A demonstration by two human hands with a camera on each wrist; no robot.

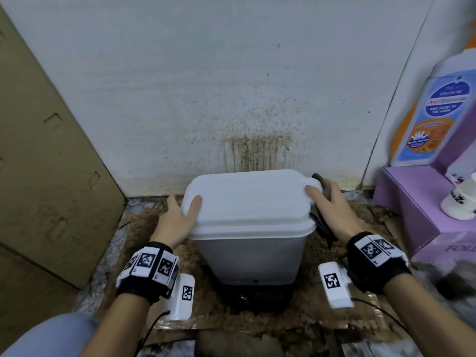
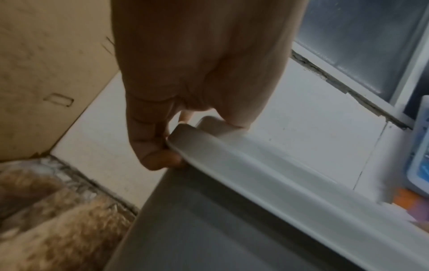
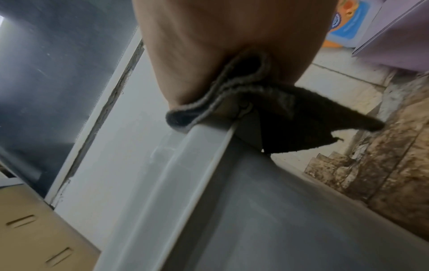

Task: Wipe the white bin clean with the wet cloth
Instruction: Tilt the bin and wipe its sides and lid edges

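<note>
The white bin (image 1: 248, 249) stands on the floor against the wall with its lid (image 1: 247, 199) closed. My left hand (image 1: 184, 210) grips the lid's left end, thumb on top. In the left wrist view its fingers (image 2: 160, 161) curl under the lid's corner (image 2: 185, 135). My right hand (image 1: 322, 194) holds a dark grey cloth (image 1: 322, 222) against the lid's right end, thumb lying on top. The right wrist view shows the folded cloth (image 3: 278, 117) squeezed between my palm (image 3: 232, 55) and the bin's rim (image 3: 209, 139), one corner hanging free.
A cardboard sheet (image 1: 51, 150) leans at the left. The wall (image 1: 252, 140) behind the bin carries brown stains. At the right, a purple box (image 1: 417, 207) bears a bottle (image 1: 432, 112) and a white cup (image 1: 461, 202). Dirty brown cardboard (image 1: 144, 228) covers the floor.
</note>
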